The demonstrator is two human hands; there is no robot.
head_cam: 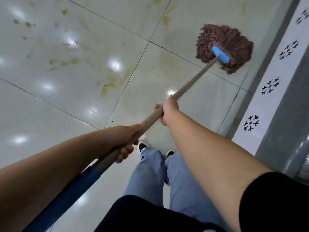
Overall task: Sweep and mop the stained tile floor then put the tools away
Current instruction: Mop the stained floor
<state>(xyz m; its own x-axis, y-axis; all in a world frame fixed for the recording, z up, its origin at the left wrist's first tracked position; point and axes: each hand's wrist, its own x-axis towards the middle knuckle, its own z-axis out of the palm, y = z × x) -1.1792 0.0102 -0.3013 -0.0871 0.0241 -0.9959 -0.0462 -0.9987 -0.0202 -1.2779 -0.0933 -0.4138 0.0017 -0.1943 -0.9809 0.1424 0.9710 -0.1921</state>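
A mop with a brown string head (224,47) and a light blue clamp (220,54) lies spread on the glossy white tile floor (58,101) at the upper right. Its wooden handle (192,80) runs down and left to me, turning blue near the lower end. My right hand (168,112) grips the handle further up. My left hand (127,141) grips it lower down, close to my body. Yellowish-brown stains (108,84) mark the tiles in the middle and at the upper left, to the left of the mop head.
A wall base (270,87) with a white band of black flower patterns and grey strips runs along the right side, close to the mop head. My legs in blue jeans and my shoes (143,146) stand below the hands. Dark grout lines cross the floor.
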